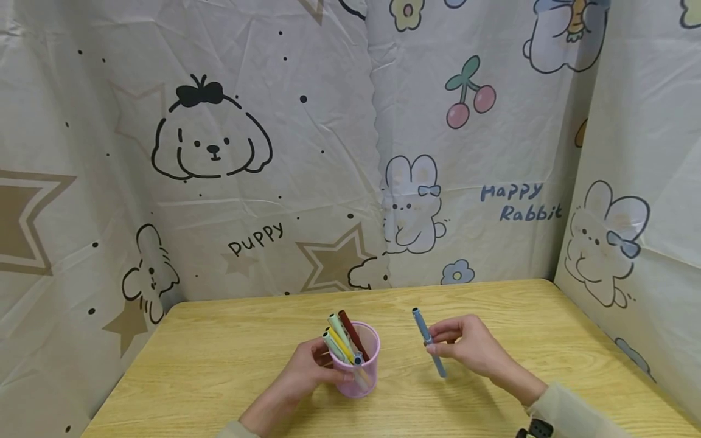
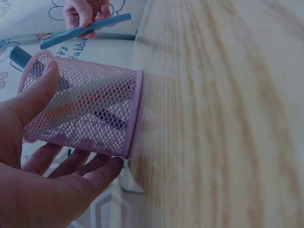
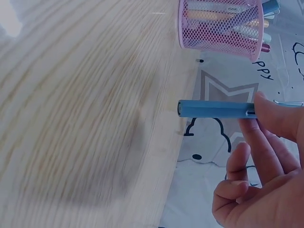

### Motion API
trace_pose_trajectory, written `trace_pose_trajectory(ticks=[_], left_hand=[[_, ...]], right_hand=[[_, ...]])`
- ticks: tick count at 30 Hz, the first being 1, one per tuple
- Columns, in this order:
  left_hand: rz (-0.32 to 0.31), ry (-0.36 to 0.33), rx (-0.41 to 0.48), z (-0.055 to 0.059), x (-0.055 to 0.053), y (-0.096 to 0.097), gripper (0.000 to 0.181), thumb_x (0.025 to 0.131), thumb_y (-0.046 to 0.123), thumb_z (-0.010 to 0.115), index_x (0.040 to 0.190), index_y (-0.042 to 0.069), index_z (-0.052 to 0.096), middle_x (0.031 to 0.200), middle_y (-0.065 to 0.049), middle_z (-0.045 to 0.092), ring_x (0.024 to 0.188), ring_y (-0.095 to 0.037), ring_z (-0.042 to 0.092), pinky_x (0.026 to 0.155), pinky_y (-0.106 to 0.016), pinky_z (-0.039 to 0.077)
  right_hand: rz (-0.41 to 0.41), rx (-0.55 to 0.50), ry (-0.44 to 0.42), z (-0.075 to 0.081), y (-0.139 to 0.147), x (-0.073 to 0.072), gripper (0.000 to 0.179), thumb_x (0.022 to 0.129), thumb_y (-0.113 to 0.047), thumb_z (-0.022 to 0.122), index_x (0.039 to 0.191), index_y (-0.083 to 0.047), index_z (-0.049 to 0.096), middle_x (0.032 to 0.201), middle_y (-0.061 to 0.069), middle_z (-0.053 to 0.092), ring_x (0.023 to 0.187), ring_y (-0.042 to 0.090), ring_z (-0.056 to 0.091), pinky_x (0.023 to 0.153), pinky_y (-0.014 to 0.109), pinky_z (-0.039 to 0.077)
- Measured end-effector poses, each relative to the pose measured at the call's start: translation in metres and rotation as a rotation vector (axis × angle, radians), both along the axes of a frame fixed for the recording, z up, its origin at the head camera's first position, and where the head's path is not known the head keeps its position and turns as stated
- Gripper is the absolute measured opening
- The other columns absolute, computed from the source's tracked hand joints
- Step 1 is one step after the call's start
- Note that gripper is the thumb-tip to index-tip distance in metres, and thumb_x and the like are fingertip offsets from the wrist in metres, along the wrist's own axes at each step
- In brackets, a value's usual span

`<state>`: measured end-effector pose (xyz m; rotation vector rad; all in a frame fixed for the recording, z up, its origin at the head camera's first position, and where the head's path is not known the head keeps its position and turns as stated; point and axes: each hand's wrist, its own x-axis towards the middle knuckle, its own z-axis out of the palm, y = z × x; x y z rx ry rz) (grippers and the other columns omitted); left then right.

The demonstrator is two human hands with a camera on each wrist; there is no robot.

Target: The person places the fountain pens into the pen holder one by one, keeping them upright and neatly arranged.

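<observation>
A pink mesh pen cup (image 1: 368, 371) stands on the table, holding several pens in pale green, yellow, dark red and blue. My left hand (image 1: 309, 371) grips the cup from its left side, thumb on the near wall and fingers curled round behind. To the right of the cup, my right hand (image 1: 476, 347) pinches a blue pen (image 1: 423, 325) between thumb and fingertips. The pen is held at a slant over the table, its upper end leaning left. In the right wrist view, the blue pen (image 3: 213, 109) lies across the thumb and fingertips, apart from the cup (image 3: 221, 28).
The wooden table (image 1: 219, 340) has a light grain, with its back edge close to a printed cloth (image 1: 317, 152) showing a puppy, rabbits and stars. The cloth also hangs along the left and right sides. A dark watch (image 1: 539, 427) sits on the right wrist.
</observation>
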<state>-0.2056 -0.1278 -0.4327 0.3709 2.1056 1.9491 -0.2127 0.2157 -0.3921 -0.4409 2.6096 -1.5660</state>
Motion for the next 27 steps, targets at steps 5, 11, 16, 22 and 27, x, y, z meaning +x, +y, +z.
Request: trace_pose_trajectory(ticks=[5, 11, 16, 22, 27], left_hand=[[-0.005, 0.002, 0.01, 0.0, 0.0, 0.0, 0.062, 0.078, -0.001, 0.09, 0.134, -0.004, 0.064, 0.128, -0.011, 0.069, 0.12, -0.028, 0.064, 0.105, -0.042, 0.053], [0.004, 0.006, 0.003, 0.0, 0.0, 0.0, 0.062, 0.078, -0.001, 0.09, 0.135, -0.004, 0.064, 0.13, -0.012, 0.069, 0.122, -0.03, 0.063, 0.107, -0.045, 0.052], [0.007, 0.009, 0.001, 0.0, 0.0, 0.001, 0.062, 0.077, -0.001, 0.089, 0.134, -0.004, 0.064, 0.13, -0.012, 0.069, 0.122, -0.031, 0.064, 0.108, -0.045, 0.051], [0.001, 0.004, 0.013, 0.001, 0.0, 0.001, 0.062, 0.077, -0.002, 0.089, 0.134, -0.004, 0.064, 0.13, -0.012, 0.069, 0.122, -0.03, 0.063, 0.107, -0.044, 0.052], [-0.002, -0.004, 0.019, 0.001, 0.0, 0.0, 0.063, 0.078, -0.001, 0.089, 0.135, -0.004, 0.064, 0.129, -0.011, 0.069, 0.121, -0.029, 0.064, 0.106, -0.043, 0.052]], right_hand=[[-0.032, -0.019, -0.002, 0.001, -0.006, 0.002, 0.033, 0.088, -0.01, 0.086, 0.114, 0.007, 0.076, 0.1, 0.011, 0.079, 0.092, 0.023, 0.074, 0.073, 0.029, 0.058], [-0.053, -0.038, 0.006, 0.003, -0.011, 0.002, 0.031, 0.087, -0.011, 0.087, 0.113, 0.004, 0.077, 0.1, 0.01, 0.079, 0.094, 0.022, 0.074, 0.075, 0.029, 0.059], [-0.075, -0.051, 0.024, 0.005, -0.017, 0.005, 0.032, 0.086, -0.011, 0.088, 0.113, 0.005, 0.077, 0.099, 0.011, 0.079, 0.093, 0.023, 0.073, 0.071, 0.03, 0.057], [-0.084, -0.074, 0.02, 0.009, -0.025, 0.005, 0.031, 0.087, -0.012, 0.087, 0.113, 0.004, 0.078, 0.098, 0.01, 0.079, 0.092, 0.022, 0.072, 0.07, 0.029, 0.055], [-0.082, -0.083, 0.029, 0.013, -0.03, 0.005, 0.031, 0.088, -0.012, 0.087, 0.113, 0.004, 0.078, 0.098, 0.01, 0.079, 0.09, 0.023, 0.072, 0.071, 0.031, 0.055]])
